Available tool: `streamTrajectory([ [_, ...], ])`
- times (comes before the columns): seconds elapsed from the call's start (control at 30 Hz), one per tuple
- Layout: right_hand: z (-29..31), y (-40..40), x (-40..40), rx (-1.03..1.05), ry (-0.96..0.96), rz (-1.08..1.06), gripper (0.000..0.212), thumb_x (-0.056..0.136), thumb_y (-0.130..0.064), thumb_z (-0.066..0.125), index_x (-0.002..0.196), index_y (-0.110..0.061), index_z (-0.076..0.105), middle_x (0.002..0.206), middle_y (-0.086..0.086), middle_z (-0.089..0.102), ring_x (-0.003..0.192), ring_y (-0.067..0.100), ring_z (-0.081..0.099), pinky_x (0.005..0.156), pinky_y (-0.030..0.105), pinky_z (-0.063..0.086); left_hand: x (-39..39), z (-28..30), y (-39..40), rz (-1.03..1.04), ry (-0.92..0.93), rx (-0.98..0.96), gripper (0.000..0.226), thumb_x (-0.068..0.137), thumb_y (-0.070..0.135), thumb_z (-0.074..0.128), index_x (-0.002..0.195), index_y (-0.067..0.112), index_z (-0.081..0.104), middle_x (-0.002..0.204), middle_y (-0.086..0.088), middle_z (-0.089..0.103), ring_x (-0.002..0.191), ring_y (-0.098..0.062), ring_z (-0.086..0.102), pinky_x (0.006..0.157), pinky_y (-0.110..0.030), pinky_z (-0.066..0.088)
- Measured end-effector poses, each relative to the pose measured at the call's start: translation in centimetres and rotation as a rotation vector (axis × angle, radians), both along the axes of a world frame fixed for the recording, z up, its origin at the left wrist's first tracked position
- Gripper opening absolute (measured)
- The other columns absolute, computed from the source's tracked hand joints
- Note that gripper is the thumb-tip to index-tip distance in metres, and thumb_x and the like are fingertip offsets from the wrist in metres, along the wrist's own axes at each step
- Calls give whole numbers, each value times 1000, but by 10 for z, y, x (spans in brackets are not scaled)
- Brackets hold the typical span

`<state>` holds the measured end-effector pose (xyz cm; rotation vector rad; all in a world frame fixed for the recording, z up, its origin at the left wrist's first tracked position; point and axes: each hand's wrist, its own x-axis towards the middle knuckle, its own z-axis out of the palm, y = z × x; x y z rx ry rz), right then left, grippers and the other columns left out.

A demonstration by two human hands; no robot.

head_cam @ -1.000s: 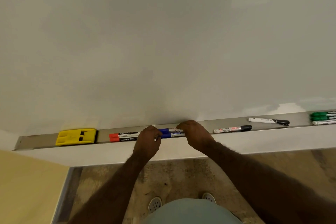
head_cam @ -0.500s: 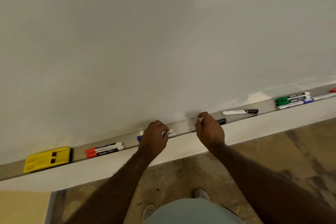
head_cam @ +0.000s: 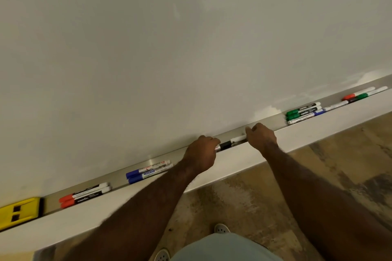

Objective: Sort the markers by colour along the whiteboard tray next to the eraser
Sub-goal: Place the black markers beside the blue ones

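The yellow eraser (head_cam: 19, 213) lies at the far left of the metal tray (head_cam: 118, 181). Right of it lie two red markers (head_cam: 84, 195), then two blue markers (head_cam: 148, 172). My left hand (head_cam: 201, 154) pinches a black-capped marker (head_cam: 225, 145) lying in the tray; only its cap shows. My right hand (head_cam: 262, 136) grips a second marker (head_cam: 238, 139), whose white barrel shows while its cap end is hidden. Farther right lie two green markers (head_cam: 303, 109) with a blue-capped marker (head_cam: 305, 117) in front of them.
At the tray's far right lie a red marker (head_cam: 349, 97), a green marker (head_cam: 364, 95) and a thin white one (head_cam: 336, 105). The whiteboard (head_cam: 191, 48) rises behind the tray. Below are a white ledge (head_cam: 318, 128), the mottled floor and my shoes.
Both hands have let go of the two blue markers, which now lie beside the red pair, and moved right along the tray onto the black markers. The view has swung right.
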<state>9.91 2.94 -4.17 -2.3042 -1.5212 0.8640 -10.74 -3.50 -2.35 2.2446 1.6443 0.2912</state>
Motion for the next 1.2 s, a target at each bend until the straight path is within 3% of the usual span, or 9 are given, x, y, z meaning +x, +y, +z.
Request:
streamTrajectory([
  [0.17,6,3,5,-39,-25,-19,48,86,-46,52,113,-7,55,114,17,64,105,37,58,85,37,45,23,-2,8,-67,188,-34,24,89,10,51,112,14,55,107,-10,61,101,-30,54,75,-40,48],
  [0.4,14,0,9,-36,35,-16,35,80,-30,61,105,-8,49,98,14,64,84,31,62,74,33,49,31,-2,17,-64,210,-77,37,85,5,54,121,14,51,116,-11,55,107,-31,51,83,-42,50],
  [0.5,21,-2,9,-18,128,-65,36,83,-22,59,108,-6,39,91,13,60,68,26,59,69,35,51,33,15,19,-13,-24,64,47,83,11,54,127,21,46,113,-10,57,100,-29,54,80,-41,52],
  [0.6,32,-4,10,114,177,-48,37,84,-12,56,110,-3,32,91,14,54,76,33,55,70,35,44,27,35,16,111,-337,216,42,77,15,61,115,29,49,101,0,61,87,-15,60,72,-29,55],
  [0.7,42,-13,13,322,241,55,29,86,-5,52,104,-8,29,83,12,54,65,30,52,59,29,38,14,39,6,305,-705,139,33,74,7,71,91,29,55,86,9,64,80,-2,64,67,-12,53],
  [0.77,45,-19,12,439,202,180,28,88,-4,50,105,-9,29,78,10,55,57,26,51,52,28,37,2,28,-1,442,-773,73,29,70,3,74,82,24,58,81,10,67,75,3,65,65,-6,49],
  [0.93,37,-32,-10,508,72,453,22,93,-17,45,110,-23,33,87,8,59,69,24,56,57,42,51,-22,-9,-22,531,-610,-92,17,72,6,76,81,18,67,80,9,70,71,8,63,66,-6,47],
  [1.07,21,-34,-38,568,-100,716,28,89,-7,51,111,-23,46,97,3,62,82,21,52,69,34,44,-28,-18,-30,444,-434,-68,19,76,4,70,89,17,73,87,1,74,79,-11,66,77,-26,53],
  [1.2,9,-34,-61,578,-161,884,39,82,1,57,116,-18,55,108,4,66,98,25,55,83,34,42,-25,-17,-35,266,-133,33,23,84,4,57,99,14,72,104,-4,73,96,-23,61,86,-32,47],
])
